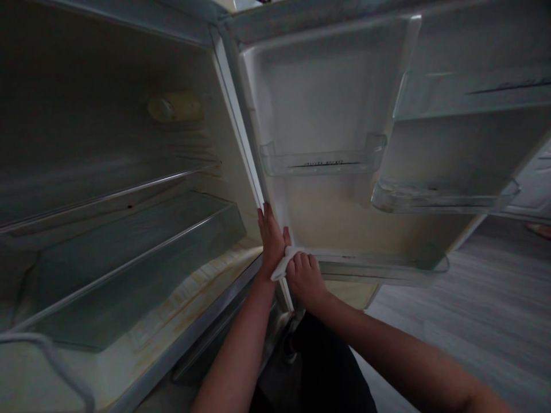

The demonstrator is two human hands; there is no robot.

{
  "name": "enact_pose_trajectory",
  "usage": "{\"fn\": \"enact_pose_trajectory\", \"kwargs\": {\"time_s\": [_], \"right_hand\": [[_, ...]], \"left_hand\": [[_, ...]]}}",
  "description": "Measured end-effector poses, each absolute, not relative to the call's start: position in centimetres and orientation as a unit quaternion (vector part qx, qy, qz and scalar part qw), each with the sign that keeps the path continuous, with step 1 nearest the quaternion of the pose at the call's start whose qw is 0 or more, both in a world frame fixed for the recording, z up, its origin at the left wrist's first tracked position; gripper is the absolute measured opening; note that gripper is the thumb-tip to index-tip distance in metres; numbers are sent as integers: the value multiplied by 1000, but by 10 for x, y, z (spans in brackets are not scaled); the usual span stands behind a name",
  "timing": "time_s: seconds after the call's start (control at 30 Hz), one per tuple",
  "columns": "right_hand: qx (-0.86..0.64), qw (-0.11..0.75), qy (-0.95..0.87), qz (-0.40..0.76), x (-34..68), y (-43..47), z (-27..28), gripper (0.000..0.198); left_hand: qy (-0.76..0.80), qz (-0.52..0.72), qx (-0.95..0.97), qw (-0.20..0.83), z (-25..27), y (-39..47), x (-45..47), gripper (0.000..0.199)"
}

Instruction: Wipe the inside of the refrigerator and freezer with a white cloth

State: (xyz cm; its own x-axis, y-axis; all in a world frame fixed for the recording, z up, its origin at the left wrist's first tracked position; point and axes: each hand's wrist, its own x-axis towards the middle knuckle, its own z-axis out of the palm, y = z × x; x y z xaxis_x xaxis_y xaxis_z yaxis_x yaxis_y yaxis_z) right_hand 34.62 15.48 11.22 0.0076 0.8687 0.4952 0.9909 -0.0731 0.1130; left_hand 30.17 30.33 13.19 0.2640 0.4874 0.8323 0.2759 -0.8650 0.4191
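Observation:
My left hand (pixel 272 238) lies with its fingers stretched upward against the hinge-side edge of an open fridge door, at the white door seal (pixel 243 137). In my right hand (pixel 306 278), fingers curled closed, is a folded white cloth (pixel 286 264), pressed against the door edge just beside my left palm. Whether it is cloth or paper is hard to tell in the dim light. The fridge door (pixel 322 97) stands wide to the right, and the fridge interior (pixel 206 206) opens to the left with yellow-brown stains on its floor.
Inside are a glass shelf (pixel 129 186) and a clear drawer (pixel 142 287). Clear door bins (pixel 322 163) line the door, including a low bin (pixel 383 267). A yellowish lamp cover (pixel 176 107) sits on the inner wall. A grey cord (pixel 55 358) curves at lower left. Grey wood-look flooring (pixel 473 310) extends right.

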Motion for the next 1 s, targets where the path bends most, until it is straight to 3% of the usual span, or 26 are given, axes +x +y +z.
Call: {"fn": "enact_pose_trajectory", "kwargs": {"time_s": [0.17, 0.33, 0.5, 0.63, 0.8, 1.0], "right_hand": [[-735, 73, -654, -163, 361, 141, 140, 32], [-791, -32, -604, -93, 409, 99, 160, 26], [-700, -38, -695, -160, 511, 40, 151, 23], [-645, -12, -722, -248, 594, -5, 135, 10], [-636, 111, -675, -356, 654, -38, 97, 18], [-794, 287, -464, -269, 663, -28, 50, 34]], "left_hand": [[246, 555, 789, 91, 135, 296, 300, 74], [248, 552, 790, 98, 139, 284, 302, 74], [267, 543, 788, 111, 144, 276, 306, 75], [279, 542, 785, 109, 146, 272, 311, 74], [301, 527, 786, 114, 149, 266, 313, 76], [299, 538, 778, 122, 149, 264, 316, 74]]}}
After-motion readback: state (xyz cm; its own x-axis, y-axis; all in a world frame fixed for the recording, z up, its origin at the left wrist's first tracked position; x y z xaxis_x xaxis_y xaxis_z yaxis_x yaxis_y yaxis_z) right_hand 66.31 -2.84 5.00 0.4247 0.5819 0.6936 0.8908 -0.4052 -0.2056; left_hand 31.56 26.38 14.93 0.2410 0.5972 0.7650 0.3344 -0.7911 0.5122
